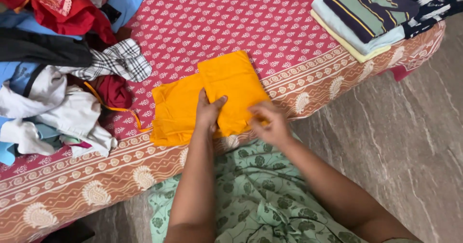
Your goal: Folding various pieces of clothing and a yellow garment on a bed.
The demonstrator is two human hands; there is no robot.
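Observation:
An orange cloth [226, 86] lies partly folded on the red patterned bedsheet [231, 21], near the bed's front edge. My left hand [209, 111] rests flat on the cloth along its fold, fingers together and thumb out. My right hand [271, 122] pinches the lower right edge of the folded part. The cloth's left half [171, 110] lies spread flat beneath the fold.
A heap of loose clothes [58, 64], white, red, blue and checked, fills the left of the bed. A stack of folded clothes [366, 16] sits at the far right corner. Grey stone floor [400, 141] lies to the right. My green patterned garment [251, 190] is below.

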